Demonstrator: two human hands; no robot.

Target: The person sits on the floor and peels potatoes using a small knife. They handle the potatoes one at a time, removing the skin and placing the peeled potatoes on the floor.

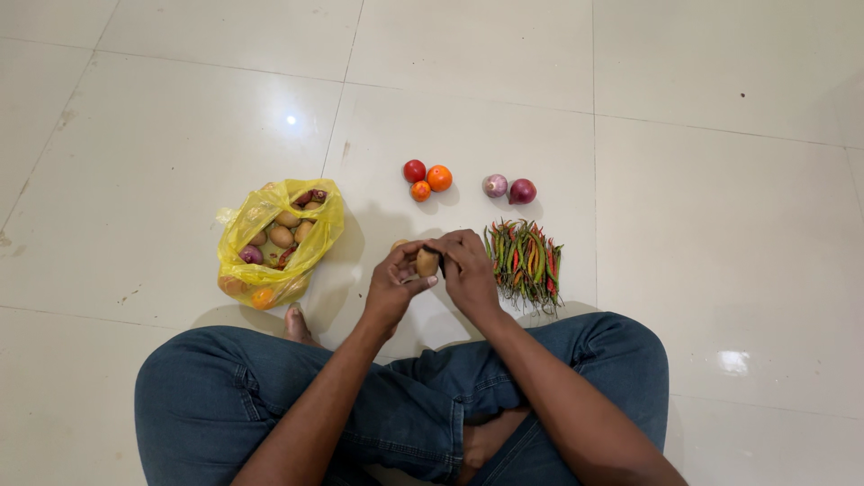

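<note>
I sit cross-legged in blue jeans on a pale tiled floor. Both hands meet in front of my knees around a small brown potato point(427, 262). My left hand point(393, 283) grips it from the left and below. My right hand point(466, 266) closes over its right side. Part of another potato point(399, 244) shows just behind my left hand.
A yellow plastic bag point(252, 225) on the left holds potatoes, onions and other vegetables. Three tomatoes point(427, 178) lie ahead, two purple onions point(508, 189) to their right. A heap of green and red chillies point(526, 260) lies beside my right hand.
</note>
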